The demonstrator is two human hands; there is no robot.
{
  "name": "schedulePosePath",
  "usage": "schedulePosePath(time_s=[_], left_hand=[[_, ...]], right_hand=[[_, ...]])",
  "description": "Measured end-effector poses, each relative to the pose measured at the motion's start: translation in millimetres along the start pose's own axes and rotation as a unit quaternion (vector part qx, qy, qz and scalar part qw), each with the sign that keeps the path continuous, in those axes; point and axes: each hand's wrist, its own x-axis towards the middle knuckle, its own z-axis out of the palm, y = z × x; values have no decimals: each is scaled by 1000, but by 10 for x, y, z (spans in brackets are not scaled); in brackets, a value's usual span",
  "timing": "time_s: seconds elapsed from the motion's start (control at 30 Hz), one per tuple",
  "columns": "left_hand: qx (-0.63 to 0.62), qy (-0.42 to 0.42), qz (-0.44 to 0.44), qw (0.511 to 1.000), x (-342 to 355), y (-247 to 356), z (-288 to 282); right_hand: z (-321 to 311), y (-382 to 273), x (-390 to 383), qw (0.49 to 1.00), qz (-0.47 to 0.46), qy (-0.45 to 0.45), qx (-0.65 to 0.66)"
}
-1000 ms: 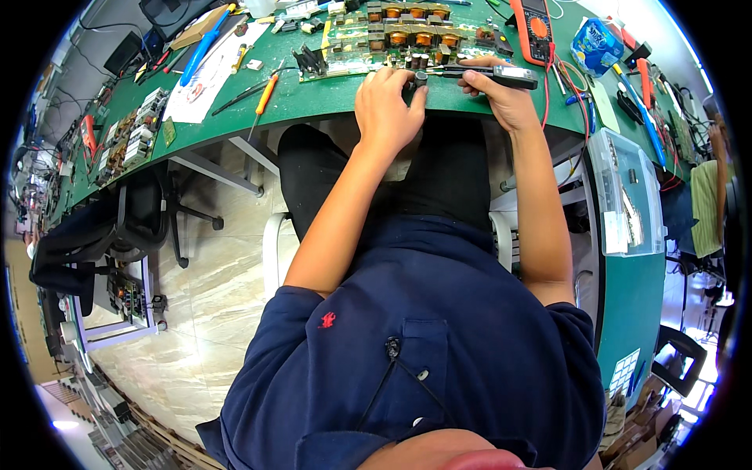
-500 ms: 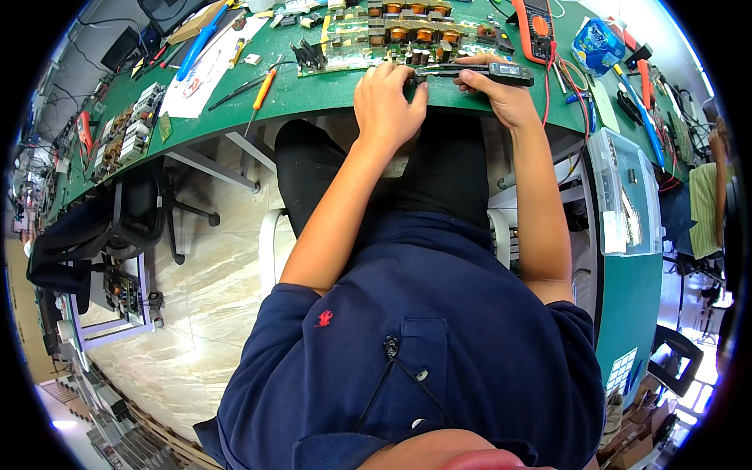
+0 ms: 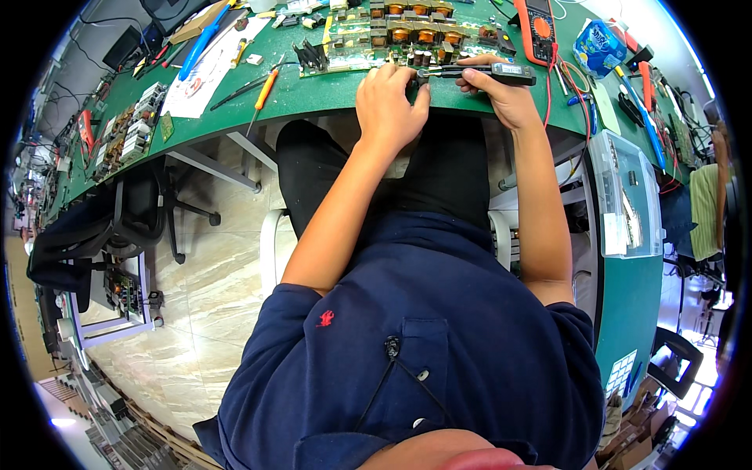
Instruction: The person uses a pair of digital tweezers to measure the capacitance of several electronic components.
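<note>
A small dark component [image 3: 421,80] is held near the front edge of the green bench [image 3: 317,95], between the thumb and fingers of the left hand [image 3: 389,108]; the gap between them is narrow. A black tweezer-shaped tool [image 3: 513,73] is gripped in the right hand [image 3: 507,95], its fingers closed about the body. The tool's tips are pointed leftward at the component; whether contact is made cannot be told. Circuit boards with orange coils [image 3: 401,36] are placed just beyond both hands. An orange-handled screwdriver [image 3: 267,89] is seen to the left, an orange multimeter [image 3: 538,31] to the right.
</note>
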Motion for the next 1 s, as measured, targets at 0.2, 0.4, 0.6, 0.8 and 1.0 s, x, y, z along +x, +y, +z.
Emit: schedulePosePath(time_s=[0.2,0.4,0.6,0.8,1.0], left_hand=[[23,10,8,1000,-2,8,-3],[26,7,11,1000,3,9,-12],[-106,28,-45,993,87,96,-78],[-39,-83,-10,996,326,107,-139],[64,-200,69,975,634,131,-191]], right_hand=[[2,-13,-4,1000,4,2,5],[-30,-1,2,999,6,3,37],[-48,17,11,994,-9,34,103],[-54,47,-1,992,-20,38,118],[-3,-19,23,986,-20,60,157]])
